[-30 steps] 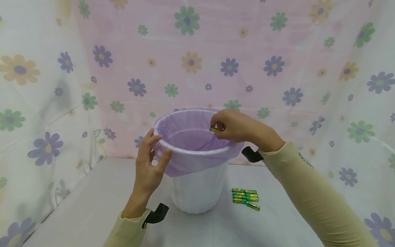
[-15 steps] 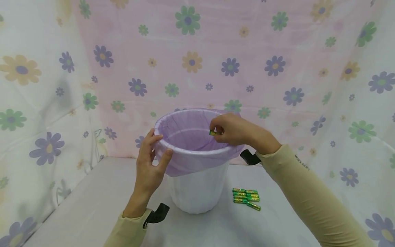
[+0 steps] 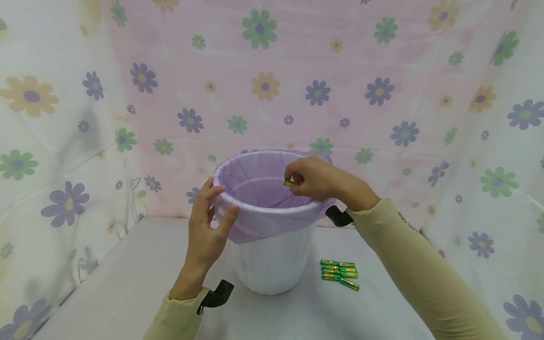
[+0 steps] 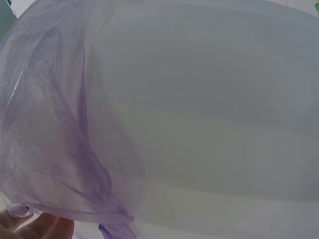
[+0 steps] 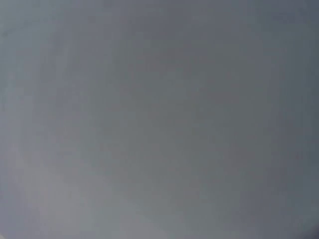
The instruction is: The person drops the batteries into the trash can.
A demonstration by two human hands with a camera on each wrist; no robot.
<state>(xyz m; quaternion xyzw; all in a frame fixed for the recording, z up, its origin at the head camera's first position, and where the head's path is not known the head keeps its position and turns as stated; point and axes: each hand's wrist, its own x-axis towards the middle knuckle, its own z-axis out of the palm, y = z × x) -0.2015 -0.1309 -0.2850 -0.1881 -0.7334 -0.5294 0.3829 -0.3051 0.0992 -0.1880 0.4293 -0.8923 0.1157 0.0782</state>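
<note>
A white trash bin stands upright, lined with a purple plastic bag folded over its rim. My left hand grips the bin's left side at the rim, thumb at the front and fingers further back. In the left wrist view the bag's loose edge hangs over the white wall, with some fingers at the bottom corner. Over the right part of the opening, my right hand pinches a small green and gold battery. Only one end of that battery shows. A grey blur fills the right wrist view.
Several green and gold batteries lie in two columns on the white tabletop, right of the bin. The nearest one sits at a slant. Flower-patterned curtains enclose the back and sides.
My right hand has moved slightly left and down over the opening, still pinching the battery. The left hand, the bin and the batteries on the table stay put.
</note>
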